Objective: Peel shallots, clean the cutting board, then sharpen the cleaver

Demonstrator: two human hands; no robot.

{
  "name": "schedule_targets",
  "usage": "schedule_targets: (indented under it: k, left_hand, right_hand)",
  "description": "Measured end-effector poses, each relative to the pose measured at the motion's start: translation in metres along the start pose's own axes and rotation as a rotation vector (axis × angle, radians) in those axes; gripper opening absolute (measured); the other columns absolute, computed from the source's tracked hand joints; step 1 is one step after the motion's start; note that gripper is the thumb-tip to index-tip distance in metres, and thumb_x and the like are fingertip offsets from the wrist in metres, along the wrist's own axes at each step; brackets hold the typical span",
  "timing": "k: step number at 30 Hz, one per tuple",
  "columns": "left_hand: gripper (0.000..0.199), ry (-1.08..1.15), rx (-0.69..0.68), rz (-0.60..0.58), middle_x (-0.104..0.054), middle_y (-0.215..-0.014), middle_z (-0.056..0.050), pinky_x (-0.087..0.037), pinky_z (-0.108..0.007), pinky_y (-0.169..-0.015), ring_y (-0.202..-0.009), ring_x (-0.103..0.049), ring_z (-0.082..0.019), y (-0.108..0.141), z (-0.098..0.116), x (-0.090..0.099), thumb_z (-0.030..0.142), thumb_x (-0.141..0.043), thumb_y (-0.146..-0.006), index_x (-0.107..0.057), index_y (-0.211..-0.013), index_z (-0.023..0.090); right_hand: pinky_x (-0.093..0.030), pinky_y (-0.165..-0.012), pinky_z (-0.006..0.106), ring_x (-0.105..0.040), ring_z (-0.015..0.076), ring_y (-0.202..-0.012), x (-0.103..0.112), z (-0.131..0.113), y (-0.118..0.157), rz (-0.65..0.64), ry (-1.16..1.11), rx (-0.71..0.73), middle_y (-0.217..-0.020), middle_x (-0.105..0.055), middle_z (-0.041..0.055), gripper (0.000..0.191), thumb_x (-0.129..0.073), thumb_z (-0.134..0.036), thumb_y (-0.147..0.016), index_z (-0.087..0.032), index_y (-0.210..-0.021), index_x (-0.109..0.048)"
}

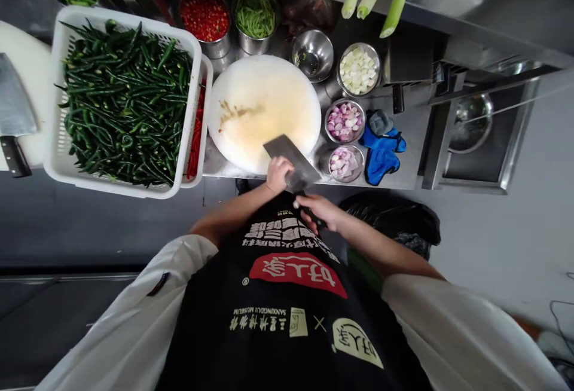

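My right hand [319, 213] is wrapped round the black handle of a cleaver [293, 162]. The broad dark blade points up and to the left, over the near edge of a round white cutting board [269, 98]. My left hand [278, 174] lies against the left side of the blade with its fingers curled together; whether they grip the blade or something small is hidden. Yellowish stains and a few brown scraps mark the board's left part. Just right of the board stand two bowls of cut purple shallots [344, 121] [345, 164].
A white basket [52, 110] of green chillies stands left of the board, beside red chillies [196, 134]. Behind are bowls of chopped red chilli [205, 17], green strips [255, 14] and white pieces [359, 70]. Blue gloves [381, 155] lie right. Another cleaver [15, 101] rests far left.
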State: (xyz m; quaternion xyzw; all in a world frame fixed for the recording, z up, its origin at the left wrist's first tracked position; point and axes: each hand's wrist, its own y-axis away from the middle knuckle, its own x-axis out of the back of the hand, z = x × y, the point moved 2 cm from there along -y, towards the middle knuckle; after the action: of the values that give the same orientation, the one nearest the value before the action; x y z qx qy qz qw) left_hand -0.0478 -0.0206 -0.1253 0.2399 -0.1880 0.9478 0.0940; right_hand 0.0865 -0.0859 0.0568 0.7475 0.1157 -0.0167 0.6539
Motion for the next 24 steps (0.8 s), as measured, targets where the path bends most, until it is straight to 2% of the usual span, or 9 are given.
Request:
schedule_targets:
  k: [2, 4, 8, 10, 16, 18, 21, 22, 24]
  left_hand:
    - [0.019, -0.015, 0.029, 0.027, -0.07, -0.095, -0.006, -0.048, -0.046, -0.084, -0.093, -0.062, -0.026, -0.023, -0.021, 0.004, 0.024, -0.068, -0.101, -0.064, -0.082, 0.025]
    - [0.018, -0.012, 0.029, 0.049, -0.07, -0.096, -0.007, -0.048, -0.046, -0.085, -0.093, -0.063, -0.027, -0.031, -0.025, 0.005, 0.024, -0.068, -0.101, -0.065, -0.083, 0.024]
    - [0.018, 0.004, -0.016, 0.012, -0.07, -0.093, -0.006, -0.048, -0.043, -0.081, -0.089, -0.063, -0.025, 0.003, 0.016, -0.015, 0.025, -0.068, -0.101, -0.066, -0.084, 0.024]
    - [0.017, 0.011, -0.002, 0.001, -0.07, -0.093, -0.006, -0.047, -0.043, -0.08, -0.088, -0.063, -0.024, 0.009, 0.025, -0.022, 0.026, -0.068, -0.101, -0.066, -0.084, 0.025]
    - [0.019, -0.032, 0.081, 0.079, -0.069, -0.096, -0.005, -0.048, -0.046, -0.087, -0.095, -0.063, -0.026, -0.049, -0.026, 0.0, 0.026, -0.068, -0.101, -0.063, -0.083, 0.025]
    - [0.018, -0.03, 0.084, 0.074, -0.069, -0.095, -0.006, -0.048, -0.046, -0.087, -0.095, -0.063, -0.026, -0.043, -0.012, -0.006, 0.025, -0.069, -0.1, -0.063, -0.083, 0.025]
    - [0.018, -0.013, 0.108, 0.014, -0.069, -0.094, -0.006, -0.049, -0.045, -0.084, -0.092, -0.063, -0.025, -0.013, 0.026, -0.032, 0.024, -0.07, -0.099, -0.064, -0.082, 0.024]
    - [0.018, -0.013, 0.122, 0.001, -0.069, -0.094, -0.007, -0.049, -0.045, -0.084, -0.091, -0.063, -0.025, -0.008, 0.032, -0.038, 0.024, -0.071, -0.099, -0.065, -0.082, 0.025]
    - [0.018, -0.028, 0.146, 0.012, -0.069, -0.094, -0.006, -0.049, -0.046, -0.085, -0.092, -0.063, -0.025, -0.014, 0.023, -0.037, 0.027, -0.07, -0.099, -0.064, -0.082, 0.025]
  right_hand:
    - [-0.041, -0.034, 0.023, -0.043, 0.0135, -0.034, -0.003, -0.022, -0.014, -0.032, -0.016, 0.044, -0.051, -0.05, -0.0079, 0.027, -0.057, -0.05, -0.109, -0.023, -0.104, -0.056]
    - [-0.041, -0.034, 0.022, -0.042, 0.0129, -0.034, -0.002, -0.028, -0.016, -0.033, -0.018, 0.07, -0.051, -0.049, -0.0087, 0.027, -0.059, -0.05, -0.108, -0.024, -0.104, -0.055]
    - [-0.039, -0.033, 0.021, -0.043, 0.0126, -0.033, 0.019, 0.012, 0.011, -0.015, 0.013, 0.004, -0.05, -0.05, -0.009, 0.034, -0.064, -0.058, -0.104, -0.024, -0.105, -0.056]
    - [-0.037, -0.032, 0.021, -0.044, 0.0129, -0.032, 0.026, 0.018, 0.016, -0.013, 0.029, -0.028, -0.05, -0.051, -0.0087, 0.035, -0.066, -0.058, -0.103, -0.024, -0.105, -0.056]
    - [-0.043, -0.035, 0.021, -0.044, 0.0123, -0.035, 0.014, -0.046, -0.019, -0.065, -0.006, 0.091, -0.051, -0.051, -0.0088, 0.026, -0.059, -0.049, -0.109, -0.024, -0.104, -0.053]
    - [-0.042, -0.035, 0.021, -0.044, 0.0125, -0.035, 0.024, -0.037, -0.01, -0.055, 0.016, 0.079, -0.052, -0.052, -0.0086, 0.025, -0.061, -0.048, -0.108, -0.025, -0.105, -0.053]
    - [-0.038, -0.033, 0.021, -0.044, 0.0129, -0.033, 0.052, -0.001, 0.012, -0.001, 0.079, -0.011, -0.05, -0.052, -0.0084, 0.026, -0.062, -0.05, -0.106, -0.024, -0.105, -0.056]
    - [-0.036, -0.033, 0.02, -0.044, 0.0128, -0.033, 0.058, 0.005, 0.014, 0.018, 0.096, -0.024, -0.049, -0.052, -0.0081, 0.027, -0.063, -0.05, -0.106, -0.024, -0.104, -0.057]
    - [-0.036, -0.033, 0.02, -0.045, 0.0125, -0.033, 0.056, -0.004, 0.007, 0.006, 0.102, 0.003, -0.049, -0.052, -0.0077, 0.027, -0.063, -0.05, -0.106, -0.024, -0.102, -0.057]
